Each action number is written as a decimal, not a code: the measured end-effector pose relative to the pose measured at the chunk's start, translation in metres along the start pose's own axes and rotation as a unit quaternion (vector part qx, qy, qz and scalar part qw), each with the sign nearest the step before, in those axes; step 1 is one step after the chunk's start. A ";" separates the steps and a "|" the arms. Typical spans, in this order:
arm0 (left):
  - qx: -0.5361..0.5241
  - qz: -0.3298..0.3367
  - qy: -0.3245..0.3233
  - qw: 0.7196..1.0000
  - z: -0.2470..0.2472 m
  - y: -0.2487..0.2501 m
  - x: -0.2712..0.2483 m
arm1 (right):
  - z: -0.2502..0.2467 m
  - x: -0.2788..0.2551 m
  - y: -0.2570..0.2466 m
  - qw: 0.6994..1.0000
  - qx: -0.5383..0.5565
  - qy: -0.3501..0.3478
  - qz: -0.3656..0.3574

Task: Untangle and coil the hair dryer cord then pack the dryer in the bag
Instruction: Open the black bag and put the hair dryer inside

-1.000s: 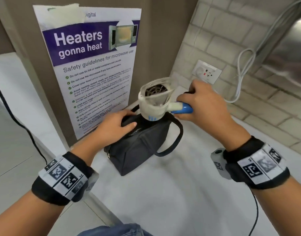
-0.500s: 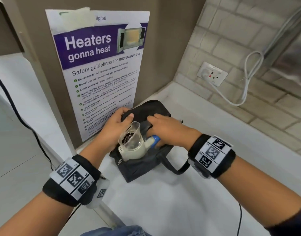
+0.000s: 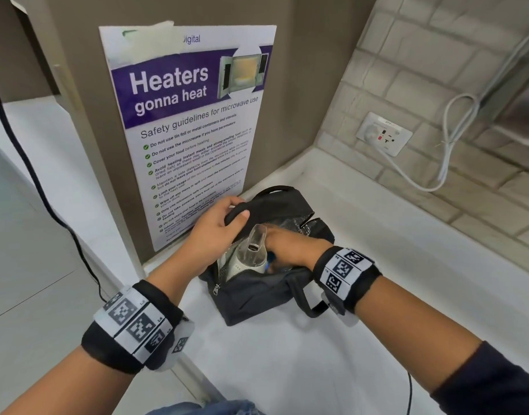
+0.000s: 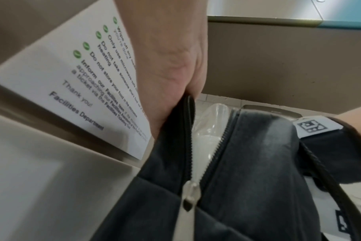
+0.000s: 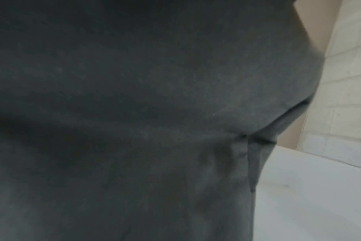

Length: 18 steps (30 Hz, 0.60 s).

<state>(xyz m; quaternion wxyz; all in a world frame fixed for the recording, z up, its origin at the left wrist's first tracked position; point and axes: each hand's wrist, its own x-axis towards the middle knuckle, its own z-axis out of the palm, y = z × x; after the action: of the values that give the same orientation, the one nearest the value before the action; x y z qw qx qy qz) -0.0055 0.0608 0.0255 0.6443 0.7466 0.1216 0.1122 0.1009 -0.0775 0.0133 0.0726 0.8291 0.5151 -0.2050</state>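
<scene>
Where tiled wall (image 3: 436, 55) meets poster (image 3: 191, 130), white counter (image 3: 377, 295).

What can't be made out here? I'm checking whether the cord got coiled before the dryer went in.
- Cord: not visible in any view; the bag and right hand cover the dryer's lower part.
- Right hand's fingers: head view, hidden inside the bag.
- Right wrist view: filled by blurred bag fabric.
- Left hand: left wrist view shows only its palm; fingers out of sight.
</scene>
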 end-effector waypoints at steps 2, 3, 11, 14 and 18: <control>0.011 -0.001 0.002 1.000 -0.003 0.001 -0.001 | -0.005 -0.007 0.001 0.999 0.027 0.026 0.014; 0.005 0.004 -0.003 1.000 -0.005 0.002 -0.002 | -0.009 -0.012 0.001 0.999 0.039 0.032 0.020; 0.222 0.088 -0.221 0.946 -0.019 0.021 -0.026 | -0.034 -0.046 -0.009 0.992 0.004 -0.024 0.121; 0.316 0.117 -0.149 0.930 -0.012 0.020 -0.027 | -0.033 -0.048 -0.007 0.995 0.016 0.013 0.101; 0.310 0.130 -0.051 0.940 -0.009 0.018 -0.024 | -0.028 -0.059 -0.002 0.965 0.090 0.244 0.038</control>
<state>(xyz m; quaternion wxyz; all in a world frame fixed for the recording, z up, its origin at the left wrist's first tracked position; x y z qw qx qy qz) -0.0304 0.0588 0.0445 0.3660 0.9235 0.0194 0.1136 0.0836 -0.1155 0.0634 -0.1224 0.8762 0.4645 -0.0391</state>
